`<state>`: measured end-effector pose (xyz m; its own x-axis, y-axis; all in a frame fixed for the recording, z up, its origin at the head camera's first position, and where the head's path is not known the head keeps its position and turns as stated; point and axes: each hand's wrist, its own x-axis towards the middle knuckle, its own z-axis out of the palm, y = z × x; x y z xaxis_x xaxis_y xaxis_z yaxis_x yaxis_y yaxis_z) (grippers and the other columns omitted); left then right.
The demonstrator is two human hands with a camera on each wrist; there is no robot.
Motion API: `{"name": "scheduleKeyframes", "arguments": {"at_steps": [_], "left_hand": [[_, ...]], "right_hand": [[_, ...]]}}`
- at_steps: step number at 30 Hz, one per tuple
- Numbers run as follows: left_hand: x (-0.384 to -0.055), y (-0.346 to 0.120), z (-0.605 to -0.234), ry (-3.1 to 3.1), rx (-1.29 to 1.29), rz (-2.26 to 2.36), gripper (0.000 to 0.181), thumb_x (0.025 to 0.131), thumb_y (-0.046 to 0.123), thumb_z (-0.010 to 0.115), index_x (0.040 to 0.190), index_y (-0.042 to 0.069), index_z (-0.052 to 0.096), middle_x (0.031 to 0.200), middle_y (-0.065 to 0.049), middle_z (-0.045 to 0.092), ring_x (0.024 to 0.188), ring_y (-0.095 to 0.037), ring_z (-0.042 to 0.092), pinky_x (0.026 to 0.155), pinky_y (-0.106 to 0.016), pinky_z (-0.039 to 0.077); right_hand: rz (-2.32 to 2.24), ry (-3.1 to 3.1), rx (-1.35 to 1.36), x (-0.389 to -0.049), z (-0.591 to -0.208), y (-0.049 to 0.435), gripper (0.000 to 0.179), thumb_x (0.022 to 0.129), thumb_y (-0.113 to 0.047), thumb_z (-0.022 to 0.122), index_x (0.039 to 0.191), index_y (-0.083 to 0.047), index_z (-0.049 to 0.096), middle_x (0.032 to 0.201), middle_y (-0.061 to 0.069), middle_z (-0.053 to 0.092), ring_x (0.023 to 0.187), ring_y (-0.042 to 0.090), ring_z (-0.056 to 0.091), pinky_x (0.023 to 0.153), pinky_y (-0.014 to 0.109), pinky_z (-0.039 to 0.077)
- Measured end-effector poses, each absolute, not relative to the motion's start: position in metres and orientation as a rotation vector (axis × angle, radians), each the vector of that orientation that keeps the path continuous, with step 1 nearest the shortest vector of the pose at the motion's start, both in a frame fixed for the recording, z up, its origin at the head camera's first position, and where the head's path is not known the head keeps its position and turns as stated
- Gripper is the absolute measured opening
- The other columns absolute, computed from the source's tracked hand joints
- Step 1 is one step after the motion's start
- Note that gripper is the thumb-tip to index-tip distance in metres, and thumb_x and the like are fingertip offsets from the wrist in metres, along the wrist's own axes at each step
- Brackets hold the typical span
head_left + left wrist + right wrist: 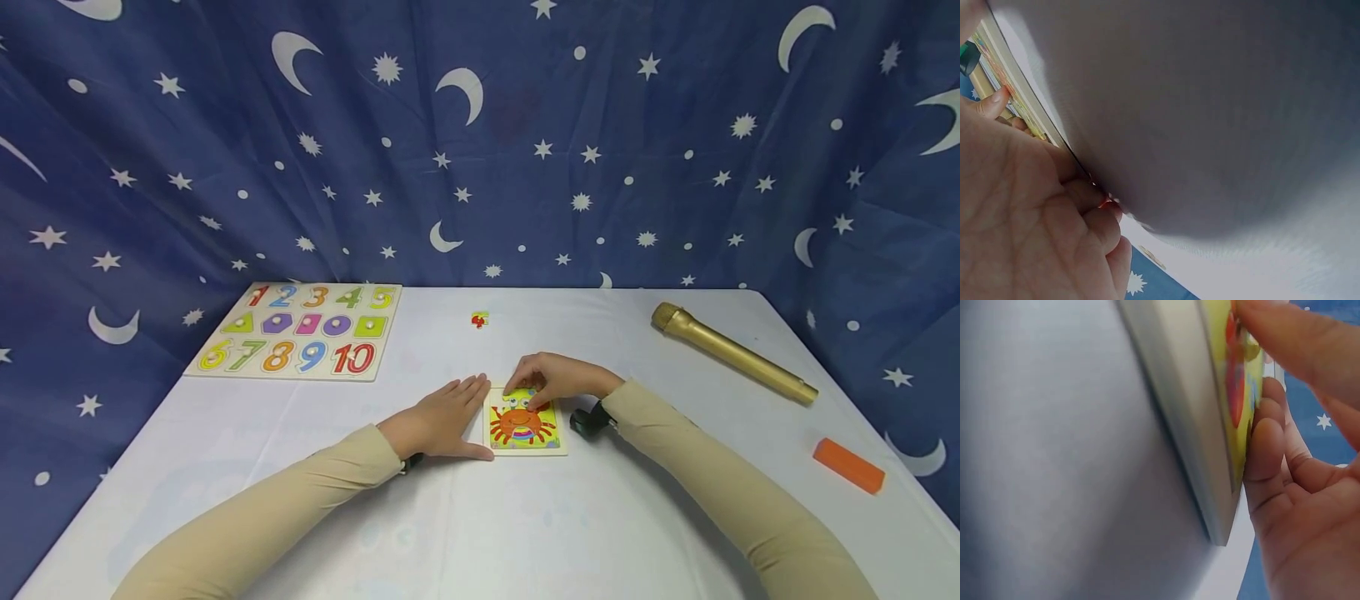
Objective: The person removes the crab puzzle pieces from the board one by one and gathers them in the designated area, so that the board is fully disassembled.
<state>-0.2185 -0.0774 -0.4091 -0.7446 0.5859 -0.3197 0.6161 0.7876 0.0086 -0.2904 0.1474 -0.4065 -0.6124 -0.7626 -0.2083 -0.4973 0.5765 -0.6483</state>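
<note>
A small square crab jigsaw puzzle [522, 427] in a pale wooden tray [529, 452] lies on the table, its orange crab on yellow. Flat at the tray's left side is my left hand [444, 418], fingers stretched and thumb near the lower left corner. Over the top of the picture bends my right hand [558, 377], its thumb and curled fingertips pinching a yellow puzzle piece [1252, 353] at the upper part. The palm hides the upper right corner. Farther back lies a loose red and green puzzle piece [480, 319].
A wooden number and shape board [292, 377] lies at the back left. On the right are a gold microphone [735, 353] and an orange block [848, 466]. A dark blue curtain [525, 225] with moons and stars hangs behind the white table [495, 533].
</note>
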Motion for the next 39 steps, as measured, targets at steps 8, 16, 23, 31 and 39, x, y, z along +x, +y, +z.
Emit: {"name": "scheduleKeyframes", "arguments": {"at_steps": [8,16,23,31,39], "left_hand": [[-0.2185,-0.0773,-0.4081,2.675,0.939,-0.139,0.104,0.081,0.072,0.047,0.151,0.003,0.014,0.159,-0.011,0.013,0.147,-0.023,0.013,0.12,-0.038,0.017],[-0.2183,-0.0776,-0.4084,2.676,0.941,-0.156,0.105,0.081,0.074,0.046,0.151,0.004,0.013,0.159,-0.01,0.012,0.147,-0.022,0.013,0.12,-0.037,0.017],[-0.2176,-0.077,-0.4072,2.678,0.932,-0.136,0.105,0.08,0.074,0.047,0.151,0.004,0.014,0.159,-0.01,0.014,0.147,-0.021,0.014,0.12,-0.037,0.018],[-0.2167,-0.077,-0.4055,2.679,0.935,-0.148,0.105,0.08,0.074,0.046,0.151,0.004,0.013,0.159,-0.01,0.013,0.147,-0.022,0.013,0.12,-0.037,0.018],[-0.2174,-0.0782,-0.4105,2.69,0.946,-0.151,0.105,0.08,0.074,0.047,0.151,0.004,0.013,0.159,-0.01,0.014,0.147,-0.021,0.015,0.12,-0.037,0.019]], "right_hand": [[-0.822,2.359,-1.001,-0.2874,-0.4071,0.1483,0.033,0.077,-0.008,0.076,0.109,-0.013,0.072,0.098,0.004,0.063,0.08,0.014,0.048,0.069,0.019,0.046],[-0.87,2.429,-0.953,-0.2831,-0.4079,0.1497,0.037,0.074,-0.008,0.078,0.111,-0.011,0.07,0.1,0.003,0.066,0.079,0.011,0.055,0.073,0.018,0.052],[-0.871,2.448,-0.937,-0.2838,-0.4075,0.1515,0.031,0.074,-0.008,0.079,0.104,-0.008,0.072,0.097,0.004,0.067,0.076,0.009,0.056,0.072,0.018,0.054],[-0.852,2.459,-0.942,-0.2832,-0.4053,0.1527,0.028,0.072,-0.01,0.08,0.099,-0.007,0.073,0.096,0.005,0.065,0.076,0.008,0.057,0.073,0.017,0.054],[-0.849,2.482,-0.908,-0.282,-0.4069,0.1522,0.024,0.072,-0.012,0.081,0.094,-0.008,0.072,0.096,0.005,0.062,0.076,0.008,0.057,0.072,0.016,0.053]]}}
